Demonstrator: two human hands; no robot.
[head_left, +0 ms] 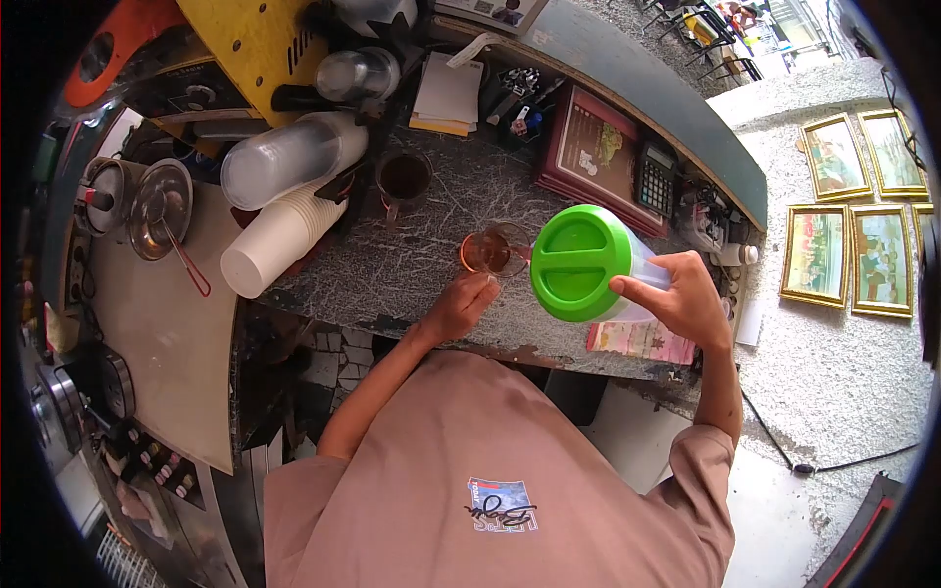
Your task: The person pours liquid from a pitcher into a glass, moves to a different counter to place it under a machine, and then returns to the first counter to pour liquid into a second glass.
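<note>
My right hand point(676, 299) grips a clear plastic pitcher point(642, 269) with a green lid point(581, 263). The pitcher is tilted, its spout at the rim of a glass mug point(495, 251) with reddish-brown liquid inside. Closed fingers of my left hand point(464, 306) hold that mug near its handle, above the dark counter. Farther left on the counter stands a second glass mug point(404, 177) of dark liquid, with nobody touching it.
Stacked white cups point(279, 245) and clear cups point(284, 162) lie at the left. Behind are paper sheets point(447, 93), a pen holder point(515, 93), maroon menus point(603, 157) and a calculator point(654, 180). A pink patterned paper point(642, 341) lies at the front edge.
</note>
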